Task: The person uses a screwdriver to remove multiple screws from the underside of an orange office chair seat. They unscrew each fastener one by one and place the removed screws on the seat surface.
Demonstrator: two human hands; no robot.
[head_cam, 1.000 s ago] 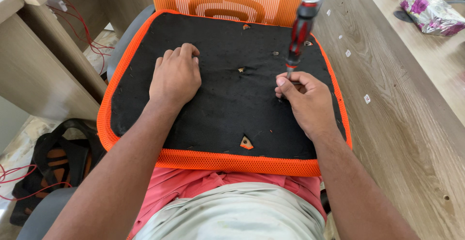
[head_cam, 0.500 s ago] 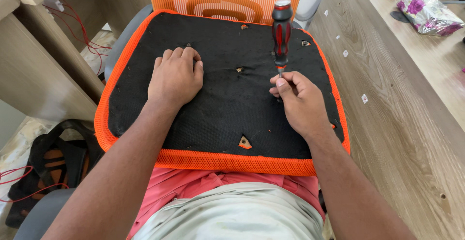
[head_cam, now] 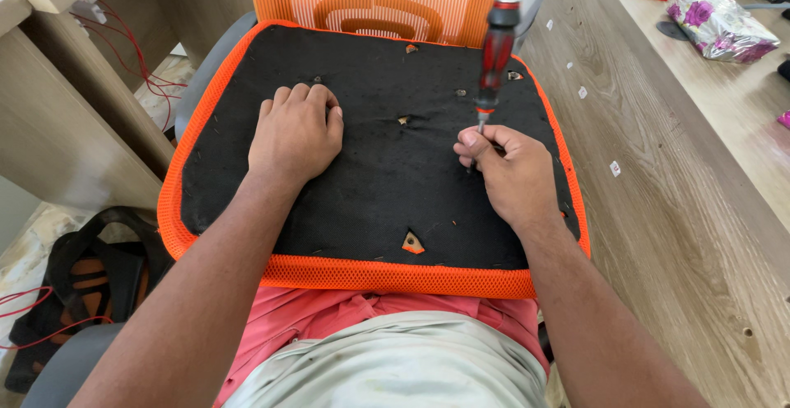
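Screwdriver (head_cam: 497, 46): red and black handle with a grey cap, standing nearly upright over the right half of the seat underside, its thin metal shaft running down into the right hand.
Right hand (head_cam: 512, 173): fingers pinched closed around the lower shaft near the tip, knuckles resting on the black fabric.
Left hand (head_cam: 295, 132): holds nothing; fingers curled under, pressed palm-down on the left half of the fabric, well apart from the tool.
Seat cushion (head_cam: 370, 202): turned bottom-up across the person's lap; black fabric dusted with lint, framed by an orange mesh border (head_cam: 387, 274).
Holes in fabric: several small cuts showing orange beneath, one triangular hole (head_cam: 412, 243) near the front edge, another (head_cam: 403, 119) between the two hands.
Chair back (head_cam: 378, 1): orange ribbed mesh, standing beyond the far edge of the seat.
Desk (head_cam: 683, 210): pale wood grain, to the right of the seat.
Containers: a shiny floral wrapped packet (head_cam: 718, 23) lies on the desk's far right; its contents are not visible. A dark bag (head_cam: 90, 272) with orange panels lies on the floor at the left; what is inside cannot be seen.
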